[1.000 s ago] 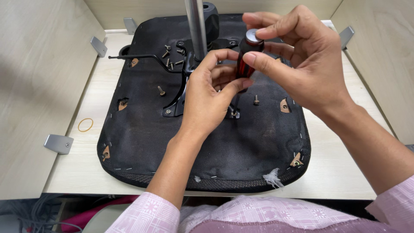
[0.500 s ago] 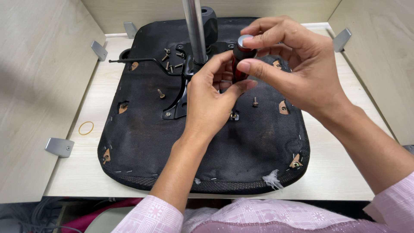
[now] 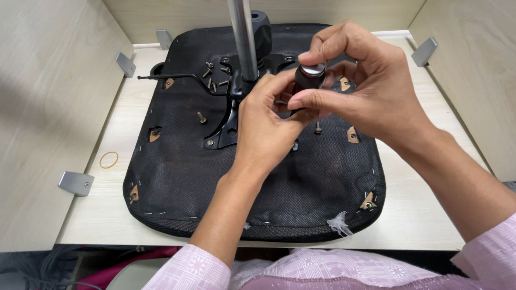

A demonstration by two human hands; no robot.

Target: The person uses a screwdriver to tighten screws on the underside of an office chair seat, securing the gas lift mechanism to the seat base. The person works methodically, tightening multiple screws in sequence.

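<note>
A black chair seat base (image 3: 177, 177) lies upside down on the pale wooden table (image 3: 419, 215). A black metal bracket (image 3: 226, 129) with a steel column (image 3: 243, 37) stands at its middle. My right hand (image 3: 371, 86) grips the dark red and black handle of a screwdriver (image 3: 309, 78), held upright over the bracket. My left hand (image 3: 266, 129) pinches the tool's lower end with thumb and fingers; the tip is hidden behind them. Several loose screws (image 3: 215, 75) lie left of the column, and one screw (image 3: 318, 129) stands upright just below my right hand.
A black lever rod (image 3: 172, 77) sticks out left from the bracket. A yellow rubber band (image 3: 109, 159) lies on the table at the left. Grey metal corner brackets (image 3: 75, 182) are fixed along the wooden side walls. A torn bit of plastic (image 3: 341, 223) hangs at the seat's front edge.
The screwdriver has come from a tilt to upright and a little lower. My right hand's fingers have shifted round its cap. My left hand stays at the tool's lower end.
</note>
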